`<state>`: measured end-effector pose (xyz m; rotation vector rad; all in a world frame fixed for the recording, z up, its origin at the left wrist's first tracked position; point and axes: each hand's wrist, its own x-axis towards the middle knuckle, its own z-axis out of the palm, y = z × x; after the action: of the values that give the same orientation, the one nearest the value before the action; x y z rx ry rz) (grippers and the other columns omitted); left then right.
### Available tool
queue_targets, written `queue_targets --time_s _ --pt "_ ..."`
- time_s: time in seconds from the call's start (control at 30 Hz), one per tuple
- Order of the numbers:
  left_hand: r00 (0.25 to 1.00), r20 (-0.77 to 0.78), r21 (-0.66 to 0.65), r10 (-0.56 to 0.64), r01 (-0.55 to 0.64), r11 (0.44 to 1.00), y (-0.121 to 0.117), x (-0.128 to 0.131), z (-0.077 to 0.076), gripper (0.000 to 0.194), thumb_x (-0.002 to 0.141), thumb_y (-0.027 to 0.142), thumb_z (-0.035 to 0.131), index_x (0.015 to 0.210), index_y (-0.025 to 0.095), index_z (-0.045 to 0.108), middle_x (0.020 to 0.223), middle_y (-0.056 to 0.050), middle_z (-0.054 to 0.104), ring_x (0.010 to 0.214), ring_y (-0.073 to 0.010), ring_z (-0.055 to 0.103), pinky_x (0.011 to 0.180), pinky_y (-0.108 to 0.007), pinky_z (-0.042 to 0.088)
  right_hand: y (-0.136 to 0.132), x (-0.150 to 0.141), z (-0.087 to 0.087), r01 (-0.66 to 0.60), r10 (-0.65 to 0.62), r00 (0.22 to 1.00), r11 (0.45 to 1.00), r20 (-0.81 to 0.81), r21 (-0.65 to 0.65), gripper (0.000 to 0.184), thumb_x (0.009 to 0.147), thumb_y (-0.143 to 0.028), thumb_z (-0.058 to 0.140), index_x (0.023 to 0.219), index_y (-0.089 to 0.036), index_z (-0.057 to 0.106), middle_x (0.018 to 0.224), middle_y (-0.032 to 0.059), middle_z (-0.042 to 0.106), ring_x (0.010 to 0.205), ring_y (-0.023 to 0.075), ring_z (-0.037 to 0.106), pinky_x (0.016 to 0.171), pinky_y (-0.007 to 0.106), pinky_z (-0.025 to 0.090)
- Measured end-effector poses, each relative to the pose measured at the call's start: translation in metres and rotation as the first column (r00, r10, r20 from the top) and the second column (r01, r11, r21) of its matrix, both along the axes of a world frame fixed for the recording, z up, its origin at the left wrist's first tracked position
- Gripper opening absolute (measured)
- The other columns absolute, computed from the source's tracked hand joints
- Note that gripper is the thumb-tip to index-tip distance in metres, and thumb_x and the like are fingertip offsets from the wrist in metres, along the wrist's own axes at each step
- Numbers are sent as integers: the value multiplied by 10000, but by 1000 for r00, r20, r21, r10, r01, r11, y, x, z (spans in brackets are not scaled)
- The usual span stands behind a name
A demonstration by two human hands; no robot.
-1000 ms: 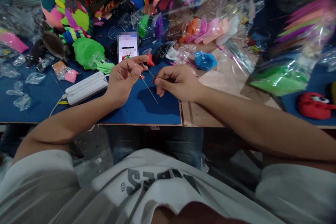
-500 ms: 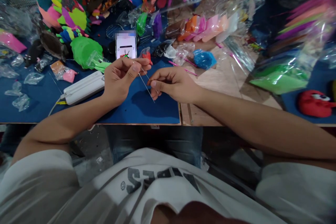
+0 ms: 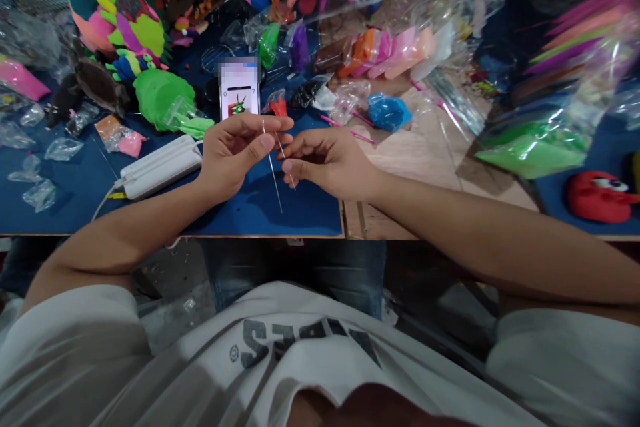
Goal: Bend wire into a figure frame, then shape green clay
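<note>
Thin silvery wire (image 3: 275,184) hangs between my hands over the blue mat. Two slender lengths show, one of them curled at its top; whether they are a single bent piece I cannot tell. My left hand (image 3: 234,155) pinches the wire's upper part between thumb and fingers. Lower and to the right, my right hand (image 3: 336,161) has its thumb and fingertips closed on the shorter length. Just behind my left hand stands a phone (image 3: 239,83), its screen lit with a picture of a green and red figure. A small red clay packet (image 3: 278,104) lies beyond my fingertips.
Left of my hands lies a white power strip (image 3: 160,168) with a cable. Behind it are a green clay piece (image 3: 165,99) and colourful clay figures. Bagged clay packets (image 3: 387,53), a blue packet (image 3: 389,112) and pink sticks (image 3: 347,128) lie rightward. A red clay figure (image 3: 600,197) sits far right.
The longer wire length has swung to hang more steeply, its tip lower and further left. My left hand has shifted slightly right; the right hand stays almost in place.
</note>
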<state>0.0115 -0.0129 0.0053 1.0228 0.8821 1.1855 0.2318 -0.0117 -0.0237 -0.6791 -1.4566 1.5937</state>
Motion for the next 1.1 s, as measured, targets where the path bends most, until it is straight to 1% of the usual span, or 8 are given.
queue_targets --time_s 0.2,0.37,0.47,0.6,0.77,0.83,0.93,1.1 --pt "996 -31 213 -86 90 973 9 -5 -7 422 886 589 1081 1065 250 904 1180 -44 927 1083 -234 919 1026 -385 763 -3 0 2 64 -70 995 994 68 92 428 878 -520 1102 998 -196 850 783 20 857 619 146 771 607 254 650" --pt "987 -112 400 -117 153 904 24 -7 -21 400 924 636 1042 1111 301 930 1179 -22 945 1076 -232 929 1033 -402 780 -2 -1 -2 116 -141 984 970 106 215 436 967 -601 1012 960 -210 820 770 12 833 612 147 733 587 269 591" --pt "982 -159 462 -101 165 871 26 -7 -22 367 938 618 1038 1125 318 940 1236 -22 950 1106 -231 929 1048 -407 780 -4 0 -6 188 -264 949 911 170 367 318 1054 -516 918 977 -226 814 777 3 817 646 159 724 617 291 567" --pt "979 -192 482 -70 157 862 23 -7 -18 402 927 642 1037 1126 307 936 1238 -44 947 1065 -223 923 1021 -405 776 -10 1 -6 217 -404 889 785 215 580 139 1080 -310 797 962 -237 788 775 -11 776 651 157 671 639 303 517" --pt "972 -228 502 -55 166 849 20 -7 -15 413 905 642 1054 1115 306 935 1183 -50 943 1027 -219 913 968 -389 761 -10 3 -4 216 -488 846 683 216 697 154 1076 -226 738 924 -239 763 803 -8 783 658 153 638 644 303 487" --pt "959 -284 510 -23 172 843 18 -8 -14 400 903 643 1053 1041 290 923 1156 -57 941 1053 -232 907 962 -395 755 -8 4 -5 215 -502 838 664 213 716 157 1064 -204 728 915 -237 765 810 -3 795 663 154 647 650 301 491" --pt "929 -367 544 43 177 820 16 -8 -12 395 918 647 1034 938 275 904 1132 -76 937 1066 -242 897 937 -393 742 -5 5 -7 202 -506 830 665 235 719 131 1036 -178 733 931 -235 787 832 5 820 681 162 671 659 303 499" --pt "895 -431 641 113 216 736 17 -11 -11 300 992 575 988 947 287 919 1130 -74 931 1054 -232 891 1010 -422 730 -2 6 -7 209 -506 842 623 185 754 137 1073 -189 726 961 -224 797 895 24 852 743 175 719 699 315 516"
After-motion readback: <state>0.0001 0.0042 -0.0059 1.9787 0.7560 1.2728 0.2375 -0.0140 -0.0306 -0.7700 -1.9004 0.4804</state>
